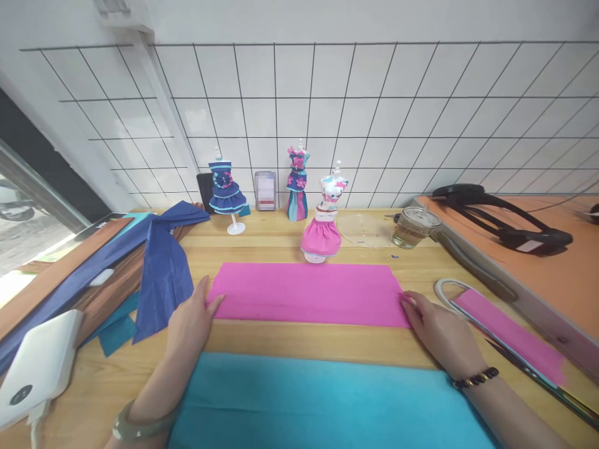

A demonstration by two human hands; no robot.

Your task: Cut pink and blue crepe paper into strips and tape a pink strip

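A rectangular strip of pink fabric (306,293) lies stretched across the wooden table in front of me. At its left edge is my left hand (189,318), the thumb over the cloth and the forefinger along the side; the other fingers are mostly hidden. My right hand (435,327) pinches the strip's right edge between thumb and fingers. Closer to me, between my forearms, a larger piece of teal fabric (322,399) lies flat. Just behind the pink strip stands a small dress form with a pink skirt (322,237) and a white patterned top.
Two more dressed forms, one in a navy dress (226,193) and one in a striped skirt (297,204), stand near a phone (266,191). Blue fabric (163,268) and a power bank (42,368) lie left. Right are scissors (496,340), a pink scrap (510,333) and a lidded jar (415,227).
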